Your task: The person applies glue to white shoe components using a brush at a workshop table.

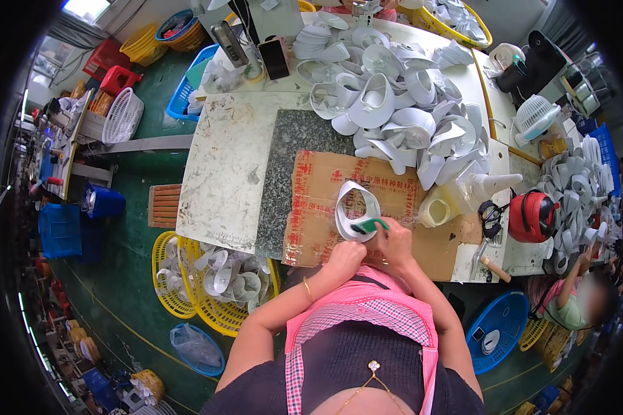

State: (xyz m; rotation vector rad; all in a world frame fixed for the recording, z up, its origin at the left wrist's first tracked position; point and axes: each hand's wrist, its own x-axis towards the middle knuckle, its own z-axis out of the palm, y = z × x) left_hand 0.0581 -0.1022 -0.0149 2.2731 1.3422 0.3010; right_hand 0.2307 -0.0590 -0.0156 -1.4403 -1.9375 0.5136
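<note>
- The white curved piece point(342, 220) lies on a flattened cardboard sheet point(311, 221), just beyond the left hand point(346, 257) and a little to the left of the right hand point(395, 242).
- A green-handled tool point(371, 225) reaches from the right hand to the near side of the piece, its dark tip over the rim.
- To the right of the piece, a tilted, see-through tub point(434, 211) has something pale yellow in it.
- By the table's near left corner, a yellow basket point(218, 321) holds many white pieces; a second yellow basket point(165, 299) beside it holds more.
- Below these, a small blue basin point(214, 366) holds a clear plastic bag point(195, 344).
- At lower right, a large blue tub point(509, 308) has a small white item point(491, 342) in it.
- The left hand's fingers are bent in at the piece's near edge; how firmly they pinch it cannot be told.
- The right hand is closed around the green handle.
</note>
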